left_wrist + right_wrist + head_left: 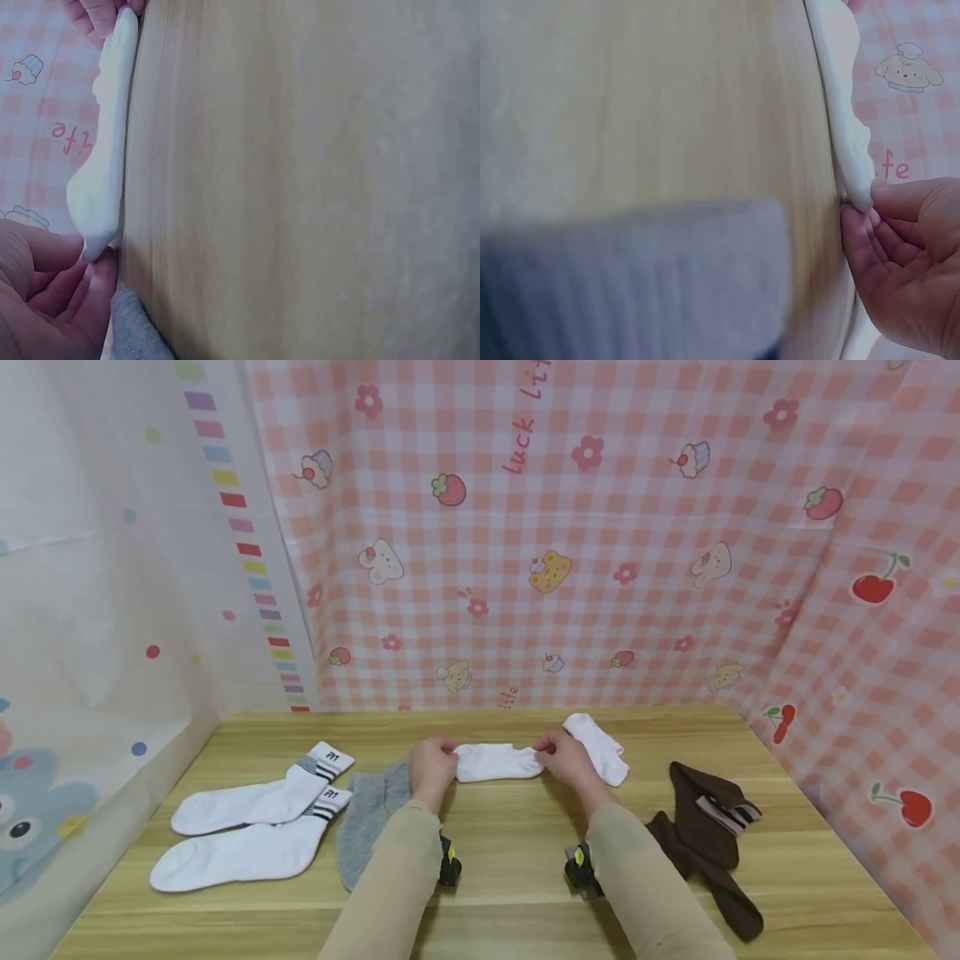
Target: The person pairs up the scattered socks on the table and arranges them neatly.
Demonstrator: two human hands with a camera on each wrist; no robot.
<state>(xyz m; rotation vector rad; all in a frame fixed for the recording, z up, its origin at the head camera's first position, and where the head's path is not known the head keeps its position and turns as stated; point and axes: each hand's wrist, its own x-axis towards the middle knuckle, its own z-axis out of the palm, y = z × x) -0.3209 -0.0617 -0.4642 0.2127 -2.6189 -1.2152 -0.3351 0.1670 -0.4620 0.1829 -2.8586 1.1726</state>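
Observation:
A short white ankle sock [495, 762] lies stretched sideways between the two hands near the middle of the table. The left hand [433, 767] pinches its left end between thumb and fingers, which the left wrist view shows at the tip of the sock [105, 150]. At the other end the right hand [567, 762] pinches the sock, thumb on top and fingers beneath in the right wrist view. A second white ankle sock [597, 748] lies just beyond the right hand. Grey socks [363, 818] lie beside the left forearm, partly hidden by it.
Two long white socks with black stripes [247, 858] lie overlapping at the left of the wooden table [510, 877]. Dark brown socks [705, 827] lie crumpled at the right, partly behind the right sleeve. A pink checked curtain [480, 543] hangs along the back edge.

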